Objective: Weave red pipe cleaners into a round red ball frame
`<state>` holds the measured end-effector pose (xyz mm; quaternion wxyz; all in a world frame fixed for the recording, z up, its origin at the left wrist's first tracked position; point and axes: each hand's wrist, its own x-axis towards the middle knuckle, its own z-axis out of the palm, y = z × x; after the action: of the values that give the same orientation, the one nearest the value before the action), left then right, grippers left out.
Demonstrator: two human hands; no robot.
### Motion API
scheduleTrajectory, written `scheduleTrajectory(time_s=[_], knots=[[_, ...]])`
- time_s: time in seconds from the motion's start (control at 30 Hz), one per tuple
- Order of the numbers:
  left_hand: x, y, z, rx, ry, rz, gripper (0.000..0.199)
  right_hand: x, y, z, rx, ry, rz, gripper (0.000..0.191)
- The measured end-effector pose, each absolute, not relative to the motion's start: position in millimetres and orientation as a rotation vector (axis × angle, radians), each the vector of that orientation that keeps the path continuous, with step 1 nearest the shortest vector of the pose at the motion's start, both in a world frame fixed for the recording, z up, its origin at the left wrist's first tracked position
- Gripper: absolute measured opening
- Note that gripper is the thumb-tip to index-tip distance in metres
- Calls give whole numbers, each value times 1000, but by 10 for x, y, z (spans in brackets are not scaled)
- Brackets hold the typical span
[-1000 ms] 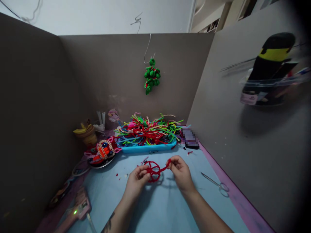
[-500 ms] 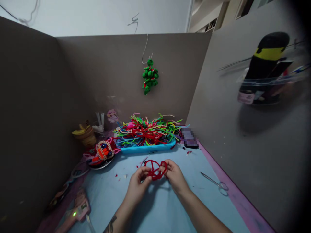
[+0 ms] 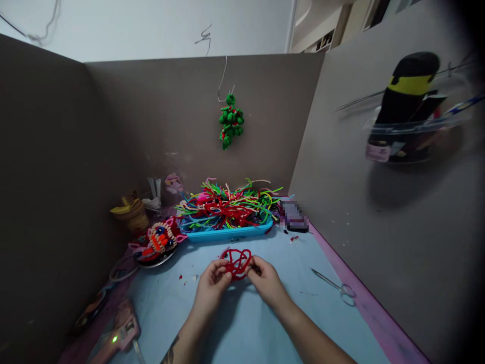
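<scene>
Both my hands hold a red pipe cleaner [image 3: 238, 264] bent into several crossing loops, above the blue table cover. My left hand [image 3: 212, 281] pinches its left side between thumb and fingers. At its right side, my right hand [image 3: 264, 275] is closed with thumb and forefinger on the red loops. Just beyond stands a blue tray [image 3: 227, 234], heaped with red, green, pink and blue pipe cleaners [image 3: 235, 207].
Scissors [image 3: 336, 288] lie at right, a phone [image 3: 293, 215] by the tray. At left are a pipe-cleaner animal face [image 3: 161, 240], a pink glue gun [image 3: 123, 326] and a brown pot [image 3: 131, 215]. A green ornament [image 3: 231, 121] hangs on the back panel; a holder [image 3: 401, 129] is on the right wall.
My right hand has moved slightly left and down along the red pipe cleaner. The loop that stood out at its right now lies over the others.
</scene>
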<state>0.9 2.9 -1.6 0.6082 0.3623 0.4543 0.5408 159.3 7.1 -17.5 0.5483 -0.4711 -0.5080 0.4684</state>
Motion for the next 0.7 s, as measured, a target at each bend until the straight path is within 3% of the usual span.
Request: scheduleTrajectory(time_s=[0.13,0.23,0.4,0.6,0.7], knots=[[-1,37,-40,817,1054,1257,44,1653,86,-167,-1162,-1147,947,11],[13,25,-59,817,1043,1215,45,1726,106,-138,-1183,-1126,829,26],[42,13,-90,866,1017,1152,43,1795,123,-88,-1208,-1336,680,10],[31,17,-84,876,1004,1145,43,1753,103,-118,-1238,-1320,625,18],[32,7,-70,871,995,1150,43,1759,91,-116,-1212,-1391,620,11]])
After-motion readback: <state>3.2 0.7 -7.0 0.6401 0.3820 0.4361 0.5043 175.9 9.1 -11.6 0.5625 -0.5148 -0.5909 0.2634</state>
